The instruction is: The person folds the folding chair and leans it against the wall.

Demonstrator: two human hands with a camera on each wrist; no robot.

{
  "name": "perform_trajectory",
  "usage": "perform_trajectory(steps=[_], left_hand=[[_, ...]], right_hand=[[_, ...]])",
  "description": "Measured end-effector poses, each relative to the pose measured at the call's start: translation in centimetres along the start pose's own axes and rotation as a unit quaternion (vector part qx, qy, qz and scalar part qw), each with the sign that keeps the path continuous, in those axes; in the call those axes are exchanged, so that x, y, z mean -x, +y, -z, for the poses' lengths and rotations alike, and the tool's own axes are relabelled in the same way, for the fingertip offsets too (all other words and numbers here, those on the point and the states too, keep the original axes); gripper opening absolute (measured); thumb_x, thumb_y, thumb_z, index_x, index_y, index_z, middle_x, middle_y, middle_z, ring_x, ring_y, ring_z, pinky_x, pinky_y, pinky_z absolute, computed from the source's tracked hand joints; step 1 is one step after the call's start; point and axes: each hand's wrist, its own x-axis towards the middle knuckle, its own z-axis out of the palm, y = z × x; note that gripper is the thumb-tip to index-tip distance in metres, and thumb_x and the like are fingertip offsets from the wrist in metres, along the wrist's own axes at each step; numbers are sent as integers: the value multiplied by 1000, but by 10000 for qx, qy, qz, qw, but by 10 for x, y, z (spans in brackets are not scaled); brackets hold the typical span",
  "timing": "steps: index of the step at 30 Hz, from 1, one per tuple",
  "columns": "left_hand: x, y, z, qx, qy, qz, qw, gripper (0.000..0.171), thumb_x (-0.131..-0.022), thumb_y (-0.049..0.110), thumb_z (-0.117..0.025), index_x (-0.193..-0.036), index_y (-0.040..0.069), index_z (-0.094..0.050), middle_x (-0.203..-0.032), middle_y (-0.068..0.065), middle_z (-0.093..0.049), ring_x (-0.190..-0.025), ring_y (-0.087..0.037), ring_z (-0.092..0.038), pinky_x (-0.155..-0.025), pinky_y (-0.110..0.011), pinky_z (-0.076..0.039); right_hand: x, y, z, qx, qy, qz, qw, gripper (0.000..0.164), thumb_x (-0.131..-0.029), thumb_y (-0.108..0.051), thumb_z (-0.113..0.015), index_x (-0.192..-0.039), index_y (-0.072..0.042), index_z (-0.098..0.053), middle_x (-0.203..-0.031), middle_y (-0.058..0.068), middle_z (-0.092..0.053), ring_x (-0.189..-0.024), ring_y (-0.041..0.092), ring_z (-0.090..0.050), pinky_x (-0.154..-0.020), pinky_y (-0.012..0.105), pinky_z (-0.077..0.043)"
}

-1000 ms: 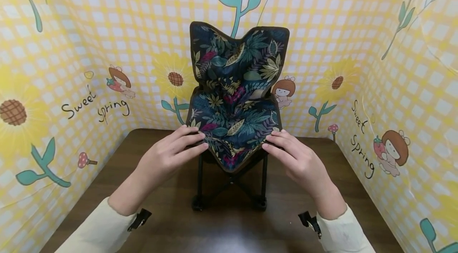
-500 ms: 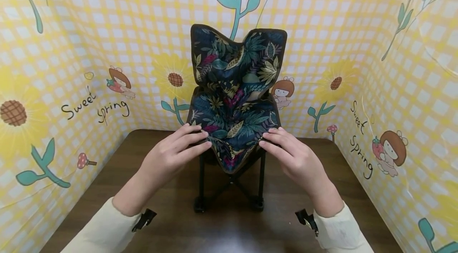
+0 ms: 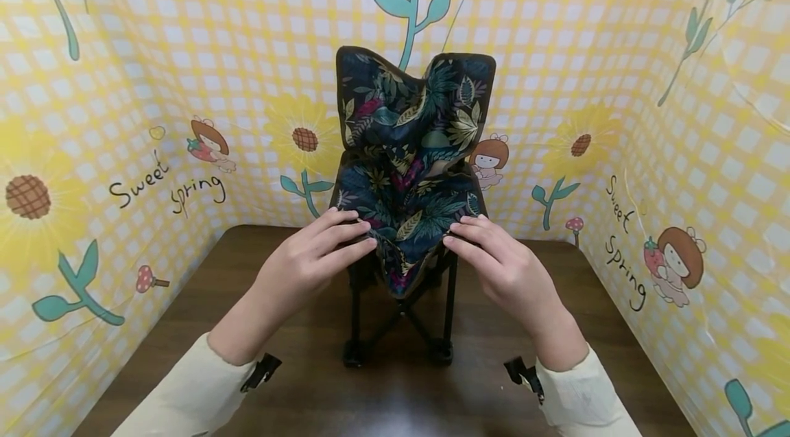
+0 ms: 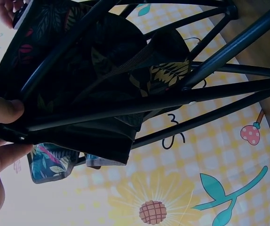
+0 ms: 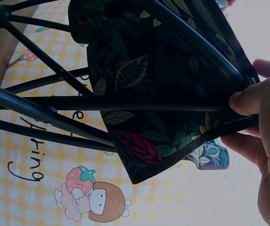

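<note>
A small folding camp chair [image 3: 426,210] with dark, leaf-patterned fabric and black tube legs stands upright in the middle of the head view. My left hand [image 3: 315,252] grips the seat's front left corner. In the left wrist view its thumb [image 4: 8,109] presses the underside by a leg tube. At the front right corner, my right hand [image 3: 509,262] holds on the same way, its thumb [image 5: 243,102] under the seat by the tube end. Between the hands the seat fabric sags to a point over crossed legs. The backrest [image 3: 382,94] is creased down its middle.
Under the chair lies a dark brown wooden table [image 3: 284,382]. Yellow checked cloth [image 3: 259,46] with sunflowers and cartoon figures forms walls at the back and both sides. Black clips [image 3: 262,372] hang by the cream sleeves [image 3: 197,389].
Both hands have moved closer together, drawing the seat corners inward. The chair has narrowed: its front legs stand nearer each other and the fold in the backrest is deeper.
</note>
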Motion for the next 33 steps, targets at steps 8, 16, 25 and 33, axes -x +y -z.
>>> perform_trajectory(steps=[8,16,25,33], left_hand=[[-5,-3,-3,-19,-17,-26,10000,30,-106,0,-50,-122,7,-75,-123,-14,-72,-120,-34,-66,-105,-53,-51],[-11,-5,-7,-32,36,-98,9999,30,-108,5,-48,-121,7,-75,-121,-13,-72,-117,-34,-67,-100,-54,-54],[-18,-6,-10,-33,-33,-107,9999,29,-107,5,-50,-123,9,-74,-122,-12,-72,-119,-32,-66,-103,-52,-53],[-24,-9,-14,-61,-49,-187,9998,28,-106,3,-51,-122,9,-74,-123,-11,-71,-119,-33,-66,-103,-52,-53]], right_hand=[[-6,0,-2,12,-14,-24,10000,30,-107,-1,-48,-125,-3,-72,-121,17,-71,-115,35,-69,-106,47,-52],[-12,0,-2,86,-3,42,10000,30,-107,0,-48,-123,-2,-72,-120,16,-71,-112,35,-69,-107,46,-51],[-15,0,-5,77,-74,-42,9999,29,-107,-2,-48,-124,-4,-72,-121,16,-71,-115,33,-69,-102,49,-54],[-18,3,-7,46,-124,-114,9998,30,-108,-2,-47,-126,-5,-71,-123,15,-70,-117,32,-67,-106,48,-52]])
